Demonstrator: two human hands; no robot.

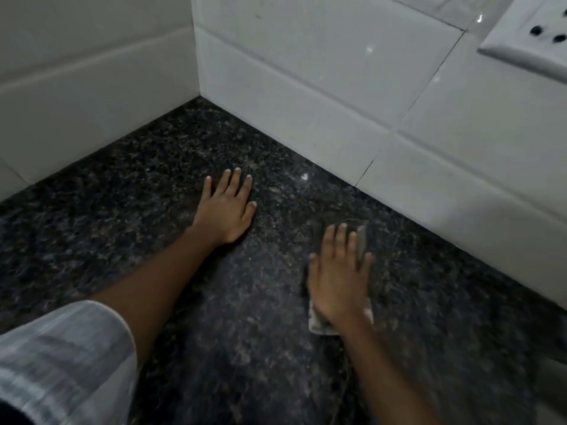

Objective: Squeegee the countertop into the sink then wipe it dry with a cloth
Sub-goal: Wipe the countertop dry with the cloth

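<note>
The dark speckled granite countertop [147, 228] fills the view and runs into a tiled corner. My left hand [227, 210] lies flat on the stone, fingers spread, holding nothing. My right hand [337, 277] presses flat on a folded pale cloth [362, 243], whose edges show beyond my fingertips and under my wrist. The hand and cloth are blurred. No squeegee and no sink are in view.
White tiled walls [322, 87] meet at a corner behind the counter. A white socket plate [527, 35] sits on the wall at the upper right. My striped sleeve [61, 363] covers the lower left.
</note>
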